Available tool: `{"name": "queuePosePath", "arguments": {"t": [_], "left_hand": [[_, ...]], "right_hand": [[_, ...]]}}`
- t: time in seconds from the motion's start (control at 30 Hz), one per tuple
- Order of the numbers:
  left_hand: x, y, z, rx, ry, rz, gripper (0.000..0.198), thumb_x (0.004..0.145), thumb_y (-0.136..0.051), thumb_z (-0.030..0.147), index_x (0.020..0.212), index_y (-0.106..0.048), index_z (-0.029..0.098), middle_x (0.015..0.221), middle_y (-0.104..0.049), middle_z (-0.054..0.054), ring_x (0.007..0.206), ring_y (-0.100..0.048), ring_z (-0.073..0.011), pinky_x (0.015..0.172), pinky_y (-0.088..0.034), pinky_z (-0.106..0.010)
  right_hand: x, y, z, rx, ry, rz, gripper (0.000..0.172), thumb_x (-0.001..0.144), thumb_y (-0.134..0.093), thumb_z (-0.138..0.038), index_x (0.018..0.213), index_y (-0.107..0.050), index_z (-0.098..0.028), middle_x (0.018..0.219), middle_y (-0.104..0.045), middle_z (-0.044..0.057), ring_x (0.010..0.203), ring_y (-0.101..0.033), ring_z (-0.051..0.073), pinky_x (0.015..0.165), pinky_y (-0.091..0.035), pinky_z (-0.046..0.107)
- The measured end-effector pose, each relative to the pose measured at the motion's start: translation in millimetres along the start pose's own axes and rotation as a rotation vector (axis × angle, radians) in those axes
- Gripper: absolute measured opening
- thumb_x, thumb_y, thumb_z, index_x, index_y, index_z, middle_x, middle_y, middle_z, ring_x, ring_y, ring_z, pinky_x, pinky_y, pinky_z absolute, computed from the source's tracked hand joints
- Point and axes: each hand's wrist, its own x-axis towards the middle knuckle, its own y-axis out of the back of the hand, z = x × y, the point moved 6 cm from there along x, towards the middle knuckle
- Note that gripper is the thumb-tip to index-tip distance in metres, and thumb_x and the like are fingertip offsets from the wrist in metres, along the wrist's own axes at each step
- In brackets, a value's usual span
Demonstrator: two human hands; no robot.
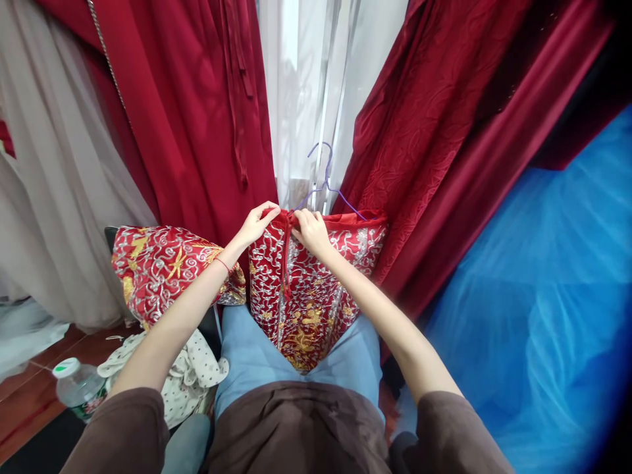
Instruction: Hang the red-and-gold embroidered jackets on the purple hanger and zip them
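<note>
One grey drape (pixel 54 138) hangs at the far left, above a clear bottle (pixel 81 388) with a white cap and, just beside it, a crumpled white cloth (pixel 190 382) with black dots. Next comes a red bundle (pixel 158 263) embroidered in silver and gold, partly behind the left forearm (pixel 190 313), with a red drape (pixel 197 125) hanging beyond it. The left hand (pixel 255 225) (a thin red string (pixel 222 264) circles its wrist) has its grip clamped on the top edge of the embroidered garment (pixel 316 309), which is in the middle, in front of the person and between the blue trouser legs (pixel 241 352). A red cord (pixel 285 260) dangles down its front. To the right of the cord the right hand (pixel 311 230) has its fingers bent over the same edge, its grip clamped there too. A purple hanger (pixel 326 176) sticks up above that edge, before white cloth (pixel 296 85). Further right hang another red drape (pixel 419 138) and, at the far right, puffy blue cloth (pixel 543 296).
</note>
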Motion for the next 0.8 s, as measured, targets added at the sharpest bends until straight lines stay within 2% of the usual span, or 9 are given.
{"name": "queuePosePath", "arguments": {"t": [0.07,0.2,0.3,0.47,0.57,0.63,0.73,0.8], "left_hand": [[0.1,-0.4,-2.4,0.003,0.015,-0.017,0.047,0.086,-0.058,0.066,0.088,-0.061,0.019,0.087,-0.065,-0.002,0.084,-0.060,-0.0171,0.085,-0.049,-0.028],[-0.4,-0.5,-2.4,0.030,-0.004,-0.019,0.045,0.088,-0.057,0.063,0.088,-0.062,0.018,0.087,-0.066,-0.002,0.084,-0.061,-0.0171,0.085,-0.048,-0.029],[0.3,-2.1,-0.9,0.050,-0.007,-0.028,0.041,0.087,-0.059,0.059,0.087,-0.062,0.018,0.087,-0.066,-0.002,0.084,-0.061,-0.0171,0.086,-0.048,-0.029],[4.8,-3.8,4.4,0.037,0.028,-0.065,0.037,0.084,-0.063,0.053,0.093,-0.063,0.018,0.092,-0.068,-0.003,0.086,-0.062,-0.0168,0.087,-0.048,-0.029],[6.8,-3.6,7.1,0.041,0.107,-0.106,0.039,0.080,-0.065,0.054,0.093,-0.064,0.017,0.088,-0.068,-0.002,0.080,-0.061,-0.0161,0.080,-0.049,-0.029],[7.2,-4.7,11.4,0.059,0.115,-0.145,0.041,0.077,-0.068,0.055,0.091,-0.065,0.016,0.085,-0.068,-0.002,0.076,-0.059,-0.0152,0.075,-0.048,-0.027],[6.9,-6.9,18.0,0.099,0.084,-0.157,0.044,0.074,-0.072,0.057,0.086,-0.065,0.016,0.078,-0.066,-0.001,0.071,-0.057,-0.0139,0.071,-0.045,-0.026],[6.1,-8.2,20.2,0.127,0.071,-0.126,0.045,0.074,-0.073,0.060,0.084,-0.066,0.016,0.077,-0.065,-0.001,0.071,-0.057,-0.0139,0.070,-0.044,-0.026]], "right_hand": [[1.8,1.1,0.2,-0.018,0.053,0.016,0.033,0.101,-0.040,-0.019,0.128,-0.058,-0.010,0.108,-0.065,0.016,0.100,-0.056,0.026,0.088,-0.042,0.039],[5.9,13.6,-6.0,-0.057,0.309,-0.027,0.036,0.104,-0.031,-0.016,0.126,-0.059,-0.015,0.104,-0.065,0.012,0.095,-0.057,0.022,0.086,-0.041,0.036],[14.9,32.0,-5.1,-0.089,0.326,-0.076,0.036,0.104,-0.028,-0.015,0.118,-0.060,-0.013,0.100,-0.065,0.013,0.091,-0.057,0.022,0.084,-0.040,0.036],[46.0,61.8,-8.4,-0.054,0.161,-0.193,0.026,0.097,-0.041,-0.025,0.105,-0.063,-0.013,0.099,-0.065,0.013,0.086,-0.059,0.023,0.084,-0.041,0.037],[72.7,76.1,6.0,0.049,-0.079,-0.245,0.021,0.092,-0.047,-0.025,0.097,-0.065,-0.015,0.092,-0.067,0.010,0.085,-0.062,0.023,0.080,-0.046,0.035],[88.1,80.8,25.5,0.194,-0.246,-0.316,0.016,0.090,-0.051,-0.022,0.091,-0.065,-0.015,0.081,-0.067,0.007,0.080,-0.064,0.021,0.077,-0.049,0.033],[103.1,80.2,56.1,0.547,-0.444,-0.478,0.007,0.085,-0.060,-0.016,0.080,-0.064,-0.013,0.065,-0.062,0.002,0.066,-0.064,0.016,0.071,-0.054,0.031],[114.8,88.3,74.2,0.803,-0.556,-0.347,0.007,0.083,-0.065,-0.012,0.076,-0.063,-0.010,0.061,-0.060,0.002,0.061,-0.064,0.015,0.068,-0.056,0.033]]}}
